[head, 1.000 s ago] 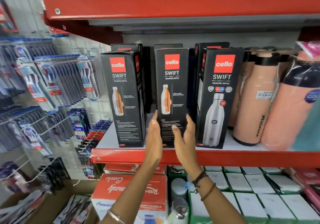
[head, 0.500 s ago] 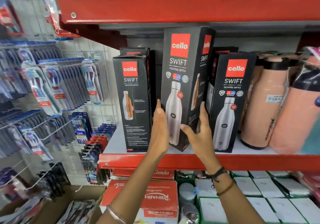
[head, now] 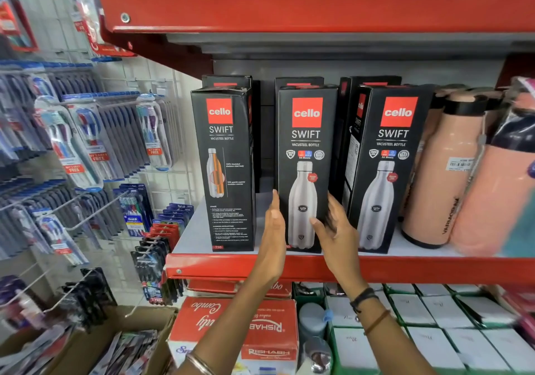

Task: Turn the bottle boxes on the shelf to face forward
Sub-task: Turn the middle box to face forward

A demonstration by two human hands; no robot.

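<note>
Though upright, box (head: 305, 134) between two grips (head: 273, 230) (head: 337, 230)

Black boxes (head: 304, 143) with red logos, red shelf (head: 405, 269), peach flasks (head: 440, 177)

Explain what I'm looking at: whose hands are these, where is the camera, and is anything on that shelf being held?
No machine: a person works bare-handed, and this single picture comes from a camera worn on their head, looking forward and down. Along the front of the red shelf stand three black Cello Swift bottle boxes. The middle box faces forward, upright, between the left hand and the right hand, whose straight fingers touch its sides. The right box faces forward too; the left box shows a panel with a cutaway drawing and small print. Peach flasks stand further right.
</note>
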